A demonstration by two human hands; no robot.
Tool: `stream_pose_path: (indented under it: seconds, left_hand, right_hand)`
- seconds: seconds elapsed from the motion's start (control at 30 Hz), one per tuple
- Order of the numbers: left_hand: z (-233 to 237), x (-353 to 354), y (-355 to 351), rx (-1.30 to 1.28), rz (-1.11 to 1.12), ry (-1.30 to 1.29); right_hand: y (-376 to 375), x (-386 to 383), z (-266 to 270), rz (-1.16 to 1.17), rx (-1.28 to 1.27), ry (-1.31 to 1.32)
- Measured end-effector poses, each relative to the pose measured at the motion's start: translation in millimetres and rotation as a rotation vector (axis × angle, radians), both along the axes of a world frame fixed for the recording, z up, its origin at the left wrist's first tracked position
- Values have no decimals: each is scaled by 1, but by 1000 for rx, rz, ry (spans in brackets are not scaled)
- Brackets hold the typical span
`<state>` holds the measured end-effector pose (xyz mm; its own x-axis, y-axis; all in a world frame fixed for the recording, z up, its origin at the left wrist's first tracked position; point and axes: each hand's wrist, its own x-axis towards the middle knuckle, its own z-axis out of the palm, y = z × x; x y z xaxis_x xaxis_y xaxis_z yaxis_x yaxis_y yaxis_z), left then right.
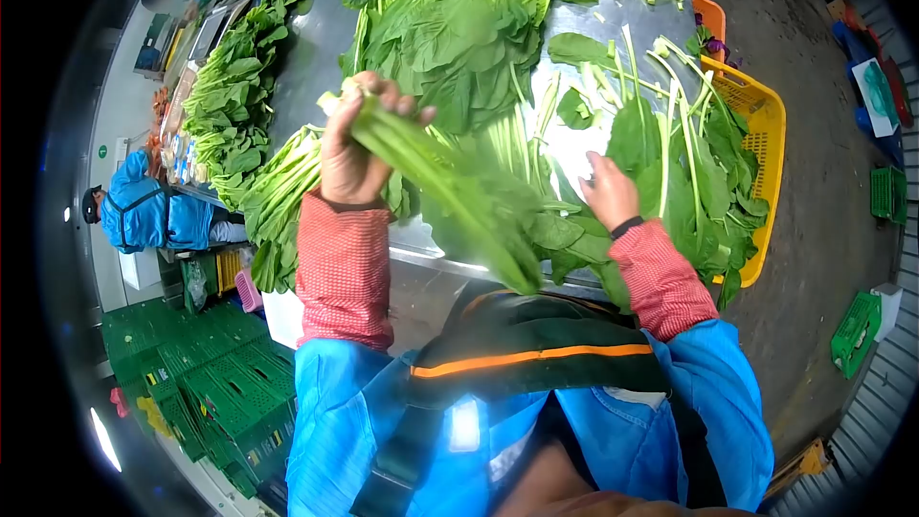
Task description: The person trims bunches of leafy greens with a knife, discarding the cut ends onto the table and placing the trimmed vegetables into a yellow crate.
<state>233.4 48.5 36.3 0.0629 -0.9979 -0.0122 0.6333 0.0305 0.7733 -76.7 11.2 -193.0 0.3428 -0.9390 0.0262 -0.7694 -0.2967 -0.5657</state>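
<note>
Hanging from the closed left hand (354,148), a bunch (450,196) (blurred) is held at 10 o'clock. Leaves (689,182) at 3 o'clock are touched by the right hand (608,193); its grip cannot be told. Overhanging ones could be dragged off the table (311,72).

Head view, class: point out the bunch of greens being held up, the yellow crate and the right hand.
bunch of greens (436,172): head view, on its stalks, mid-length.
yellow crate (763,129): head view, on its mesh wall.
right hand (609,193): head view, on its back.
</note>
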Motion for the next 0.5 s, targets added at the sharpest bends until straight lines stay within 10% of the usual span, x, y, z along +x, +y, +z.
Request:
stream_pose_path:
  seconds: [0.3, 0.43, 0.5]
  left_hand:
    - [-15, 26, 25, 276, 99, -395]
    - [-32, 3, 15, 360, -16, -381]
    - [-38, -12, 7, 388, -90, -453]
  right_hand:
    - [-107, -143, 12, -294, -206, 309]
    - [-104, -47, 58, -132, -263, -87]
    - [-84, 19, 72, -90, 164, -125]
